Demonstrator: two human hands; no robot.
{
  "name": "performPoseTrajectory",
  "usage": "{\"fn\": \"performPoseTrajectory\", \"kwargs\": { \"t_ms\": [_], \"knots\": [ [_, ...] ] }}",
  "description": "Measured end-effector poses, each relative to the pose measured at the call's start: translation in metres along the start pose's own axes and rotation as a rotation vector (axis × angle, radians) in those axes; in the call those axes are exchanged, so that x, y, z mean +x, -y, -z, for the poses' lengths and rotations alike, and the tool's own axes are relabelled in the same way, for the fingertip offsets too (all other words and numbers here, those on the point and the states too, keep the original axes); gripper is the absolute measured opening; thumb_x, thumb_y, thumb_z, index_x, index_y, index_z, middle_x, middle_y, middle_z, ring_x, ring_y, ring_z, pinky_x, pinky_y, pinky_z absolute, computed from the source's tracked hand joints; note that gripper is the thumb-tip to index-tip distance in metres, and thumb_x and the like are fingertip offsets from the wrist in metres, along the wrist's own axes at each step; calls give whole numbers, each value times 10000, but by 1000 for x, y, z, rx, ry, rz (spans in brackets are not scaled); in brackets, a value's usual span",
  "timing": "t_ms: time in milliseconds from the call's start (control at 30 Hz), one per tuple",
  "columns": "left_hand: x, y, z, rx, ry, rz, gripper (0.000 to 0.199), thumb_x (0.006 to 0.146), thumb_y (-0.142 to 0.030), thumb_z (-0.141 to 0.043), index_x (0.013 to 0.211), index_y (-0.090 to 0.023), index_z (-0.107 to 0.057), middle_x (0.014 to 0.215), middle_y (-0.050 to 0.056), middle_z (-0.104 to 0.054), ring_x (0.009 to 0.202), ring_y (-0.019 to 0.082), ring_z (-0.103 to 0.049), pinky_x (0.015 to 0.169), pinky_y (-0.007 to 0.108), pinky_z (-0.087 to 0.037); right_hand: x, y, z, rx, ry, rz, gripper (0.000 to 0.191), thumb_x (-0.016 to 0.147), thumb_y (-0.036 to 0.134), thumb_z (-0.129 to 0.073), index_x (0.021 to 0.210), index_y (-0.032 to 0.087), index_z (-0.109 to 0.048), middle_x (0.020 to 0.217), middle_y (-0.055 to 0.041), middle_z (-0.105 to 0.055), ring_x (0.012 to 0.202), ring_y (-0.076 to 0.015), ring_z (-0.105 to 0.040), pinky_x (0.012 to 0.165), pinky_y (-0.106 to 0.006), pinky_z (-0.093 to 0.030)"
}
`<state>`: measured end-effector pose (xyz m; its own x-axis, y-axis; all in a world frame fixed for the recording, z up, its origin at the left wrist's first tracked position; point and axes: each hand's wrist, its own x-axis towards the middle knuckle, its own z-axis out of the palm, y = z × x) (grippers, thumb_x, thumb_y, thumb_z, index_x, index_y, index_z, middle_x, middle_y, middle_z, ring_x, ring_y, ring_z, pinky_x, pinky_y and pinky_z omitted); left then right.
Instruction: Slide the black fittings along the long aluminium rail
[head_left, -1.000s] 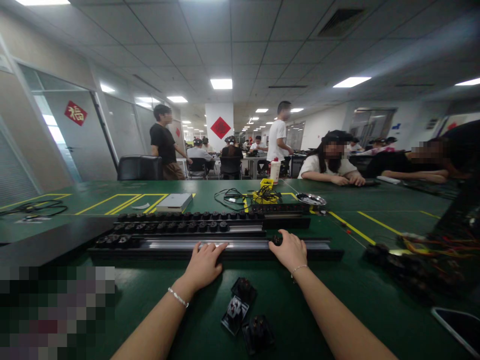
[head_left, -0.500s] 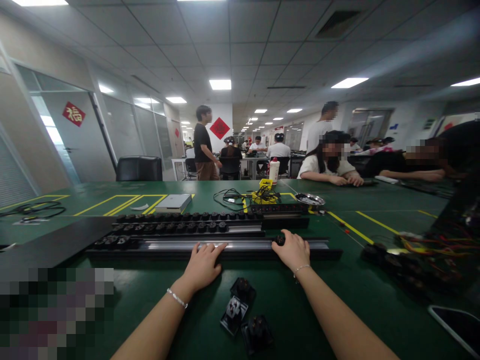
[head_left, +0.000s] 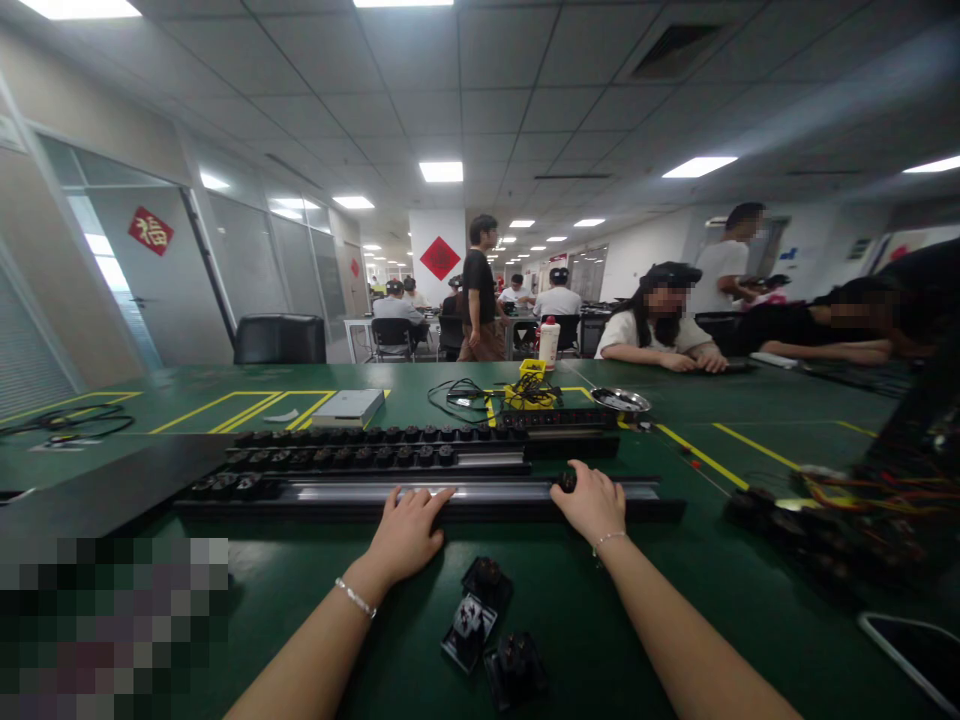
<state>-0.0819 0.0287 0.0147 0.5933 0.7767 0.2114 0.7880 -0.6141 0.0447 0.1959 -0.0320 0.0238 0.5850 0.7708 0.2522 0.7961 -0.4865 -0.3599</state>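
Note:
A long black power track with a shiny metal channel lies across the table in front of me. My left hand rests on its near edge, fingers stretched out and holding nothing. Toward the track's right end, my right hand grips a small round black socket module between thumb and fingers, at the channel. Several like modules sit at the left end of the same track. Closer to me, between my forearms, lie three loose black modules, with metal contacts showing.
Behind the track are more tracks lined with modules. Farther back stand a grey-white box, yellow bins, a metal dish and a bottle. Wired parts and a phone-like device lie right. A co-worker sits opposite.
My right hand has shifted slightly right along the track with the socket module. My left hand has stayed put. Two standing people in the background have moved right.

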Motion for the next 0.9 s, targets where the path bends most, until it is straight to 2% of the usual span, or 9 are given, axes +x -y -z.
{"fn": "performPoseTrajectory", "kwargs": {
  "t_ms": [200, 400, 600, 767, 900],
  "knots": [
    [0, 1, -2, -16, -24, -19, 599, 750, -281, -452, 1335, -346, -345, 1101, 25, -567, 1103, 211, -478, 1066, 476, -140, 0, -5, 1, -19, -10, -27, 612, 742, 477, -425, 1281, 189, -451, 1321, -90, -486, 1276, -279, -310, 1052, -499, -138],
    [-1, 0, 2, -2, -1, -4, 603, 752, -279, -450, 1340, -348, -336, 1129, 25, -561, 1126, 209, -464, 1071, 460, -137, 1, -6, 3, -14, 2, -36, 567, 755, 421, -405, 1275, 200, -453, 1310, -85, -497, 1269, -260, -327, 1045, -476, -170],
    [-1, -1, 3, -9, -3, -4, 604, 753, -271, -452, 1341, -343, -338, 1113, 29, -565, 1118, 209, -469, 1072, 462, -136, 1, -9, 6, 1, -10, -26, 564, 742, 426, -425, 1251, 188, -466, 1271, -100, -519, 1241, -257, -364, 1048, -499, -152],
    [-1, -1, 2, -25, -3, 0, 596, 753, -273, -456, 1337, -335, -350, 1124, 35, -562, 1129, 217, -463, 1072, 468, -139, 4, -12, 8, 16, -17, -41, 512, 737, 369, -429, 1217, 202, -490, 1200, -90, -565, 1184, -258, -425, 1024, -472, -204],
    [0, 0, 0, -33, -18, -14, 597, 748, -267, -455, 1333, -340, -356, 1115, 32, -566, 1107, 213, -475, 1070, 469, -139, 4, -16, 8, -7, -28, -30, 547, 738, 405, -423, 1240, 192, -475, 1230, -97, -543, 1202, -262, -404, 1028, -470, -196]
  ]
}}
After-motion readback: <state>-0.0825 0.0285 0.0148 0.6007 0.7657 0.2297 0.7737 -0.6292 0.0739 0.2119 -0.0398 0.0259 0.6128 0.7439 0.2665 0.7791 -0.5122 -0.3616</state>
